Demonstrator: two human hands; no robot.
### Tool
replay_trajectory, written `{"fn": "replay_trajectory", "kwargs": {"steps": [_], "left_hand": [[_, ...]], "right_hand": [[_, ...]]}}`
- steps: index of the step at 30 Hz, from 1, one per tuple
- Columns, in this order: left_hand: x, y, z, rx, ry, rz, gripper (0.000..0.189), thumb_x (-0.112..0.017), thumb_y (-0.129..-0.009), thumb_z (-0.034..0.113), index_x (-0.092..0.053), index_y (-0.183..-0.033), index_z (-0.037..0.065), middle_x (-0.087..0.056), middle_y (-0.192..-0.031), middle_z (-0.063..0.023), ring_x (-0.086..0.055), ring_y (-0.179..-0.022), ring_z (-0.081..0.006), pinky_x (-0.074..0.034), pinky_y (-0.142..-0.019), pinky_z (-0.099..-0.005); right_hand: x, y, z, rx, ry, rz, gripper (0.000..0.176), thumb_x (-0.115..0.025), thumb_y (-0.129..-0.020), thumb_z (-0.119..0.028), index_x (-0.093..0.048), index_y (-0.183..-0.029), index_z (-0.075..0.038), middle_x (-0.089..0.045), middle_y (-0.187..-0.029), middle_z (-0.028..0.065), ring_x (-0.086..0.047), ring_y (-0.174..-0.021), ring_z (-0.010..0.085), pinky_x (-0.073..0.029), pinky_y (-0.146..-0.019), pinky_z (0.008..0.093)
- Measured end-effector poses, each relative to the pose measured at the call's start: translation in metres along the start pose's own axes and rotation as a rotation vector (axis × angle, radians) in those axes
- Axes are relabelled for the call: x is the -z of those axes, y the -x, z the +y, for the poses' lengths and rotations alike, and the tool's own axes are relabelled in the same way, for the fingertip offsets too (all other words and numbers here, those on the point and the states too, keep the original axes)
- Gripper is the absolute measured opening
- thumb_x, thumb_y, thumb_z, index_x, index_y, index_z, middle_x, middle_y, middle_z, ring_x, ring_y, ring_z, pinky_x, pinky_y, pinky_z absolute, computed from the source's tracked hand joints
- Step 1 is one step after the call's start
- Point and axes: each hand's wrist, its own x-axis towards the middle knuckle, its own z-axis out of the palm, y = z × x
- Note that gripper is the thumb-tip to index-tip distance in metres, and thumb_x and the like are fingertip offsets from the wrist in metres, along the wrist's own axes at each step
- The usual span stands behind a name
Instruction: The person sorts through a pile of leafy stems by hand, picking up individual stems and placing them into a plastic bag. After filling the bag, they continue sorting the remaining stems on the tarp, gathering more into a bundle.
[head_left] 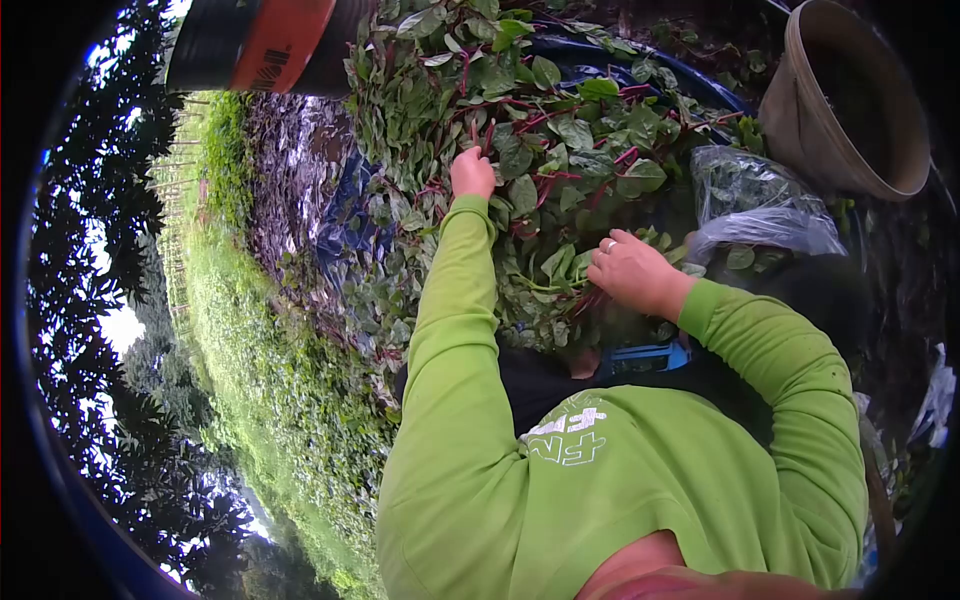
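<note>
A large heap of leafy greens with red stems [560, 130] lies in front of me. My left hand [472, 174] reaches out into the heap, its fingers curled around leafy stems and partly buried in the leaves. Nearer to me, my right hand [632, 272], which wears a ring, grips a small bunch of greens [560, 275] by its stems. Both arms are in bright green long sleeves.
A black and orange bucket [262, 42] stands at the upper left and a beige basin [850, 105] at the upper right. A clear plastic bag of greens [762, 205] lies beside the heap, a blue rim [640, 62] behind it. A blue object [640, 358] sits near my lap.
</note>
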Motion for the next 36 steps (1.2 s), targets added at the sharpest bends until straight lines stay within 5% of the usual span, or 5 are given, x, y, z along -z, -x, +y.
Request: {"fn": "replay_trajectory", "kwargs": {"steps": [6,13,17,25,36], "left_hand": [[-0.043,-0.015,0.006,0.364,-0.151,0.2,0.032,-0.078,-0.083,0.031,-0.073,-0.103,0.006,-0.072,-0.091,-0.0184,-0.07,-0.091,-0.0399,-0.055,-0.085,-0.0503],[-0.028,-0.011,-0.009,0.2,-0.031,-0.006,0.023,-0.075,-0.085,0.026,-0.073,-0.102,0.01,-0.076,-0.095,-0.0152,-0.071,-0.092,-0.0384,-0.055,-0.082,-0.048],[0.0,-0.028,-0.032,0.159,0.574,-0.105,0.037,-0.071,-0.092,0.007,-0.069,-0.128,-0.002,-0.076,-0.098,-0.0046,-0.068,-0.082,-0.012,-0.054,-0.076,-0.0282],[0.074,0.004,0.113,-0.25,0.704,-0.207,0.032,-0.069,-0.093,0.004,-0.073,-0.125,0.003,-0.071,-0.097,-0.0012,-0.062,-0.086,-0.0097,-0.049,-0.078,-0.0253],[-0.009,0.163,0.136,0.259,0.983,-0.796,0.039,-0.061,-0.102,0.03,-0.073,-0.122,-0.001,-0.07,-0.104,-0.0048,-0.064,-0.093,-0.0127,-0.051,-0.084,-0.0287]], "right_hand": [[0.002,-0.001,0.004,-0.016,-0.012,-0.036,0.006,-0.062,-0.083,-0.017,-0.066,-0.082,-0.014,-0.065,-0.084,0.0024,-0.064,-0.091,0.021,-0.048,-0.083,0.037],[0.002,0.005,0.006,-0.015,0.024,-0.047,0.006,-0.062,-0.084,-0.018,-0.066,-0.084,-0.015,-0.065,-0.086,0.0019,-0.064,-0.093,0.0203,-0.047,-0.081,0.0358],[0.007,0.008,0.003,-0.032,-0.003,-0.041,0.005,-0.062,-0.084,-0.018,-0.066,-0.084,-0.014,-0.065,-0.086,0.0021,-0.064,-0.093,0.0205,-0.047,-0.079,0.0356],[0.014,0.006,-0.002,-0.014,-0.007,0.027,0.005,-0.063,-0.082,-0.018,-0.065,-0.084,-0.014,-0.065,-0.086,0.002,-0.064,-0.093,0.0207,-0.047,-0.08,0.0357],[-0.008,0.021,0.013,-0.075,0.113,0.255,0.018,-0.058,-0.086,-0.016,-0.066,-0.099,-0.008,-0.065,-0.093,0.0049,-0.062,-0.102,0.0224,-0.047,-0.088,0.0372]]}}
